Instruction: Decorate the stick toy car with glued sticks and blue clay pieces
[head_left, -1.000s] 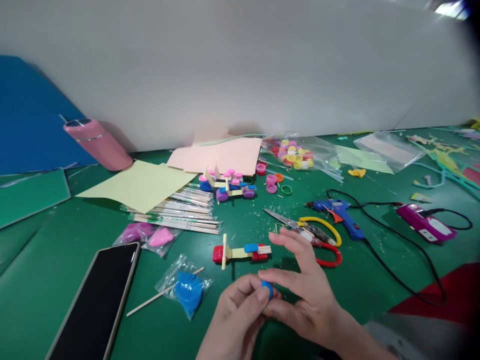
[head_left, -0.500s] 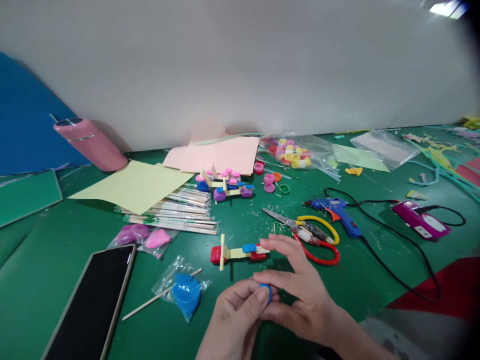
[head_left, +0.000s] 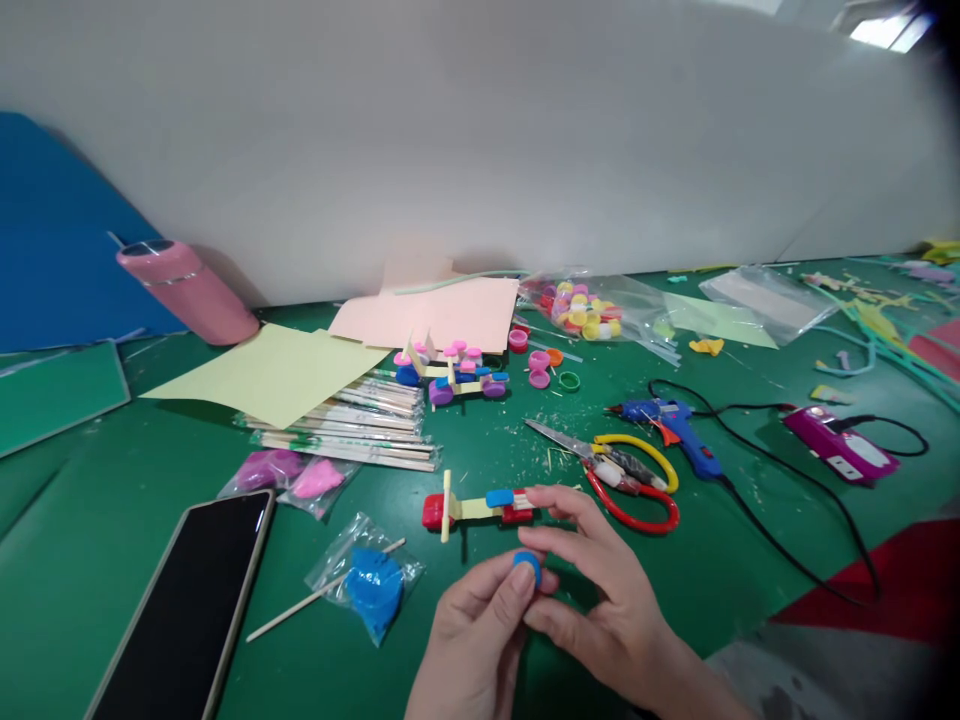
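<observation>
My left hand (head_left: pixel 472 640) pinches a small blue bottle cap (head_left: pixel 528 567) between thumb and fingers. My right hand (head_left: pixel 600 600) touches the same cap from the right with thumb and fingertips, its other fingers spread. Just beyond the hands lies a small craft car (head_left: pixel 480 506) made of sticks with red cap wheels and a blue cap on top.
A bag of blue caps (head_left: pixel 373 586), a black phone (head_left: pixel 180 605), pink bags (head_left: pixel 292 472), wrapped chopsticks (head_left: pixel 352 425), scissors (head_left: pixel 615 470), a blue glue gun (head_left: pixel 679 425), another cap car (head_left: pixel 457 375), a bag of coloured caps (head_left: pixel 589 305), paper sheets (head_left: pixel 277 365) and a pink bottle (head_left: pixel 187 290) lie on the green table (head_left: pixel 75 540).
The hands have shifted slightly; the blue cap has turned between the fingers, and my right hand's raised fingers have lowered closer to the craft car.
</observation>
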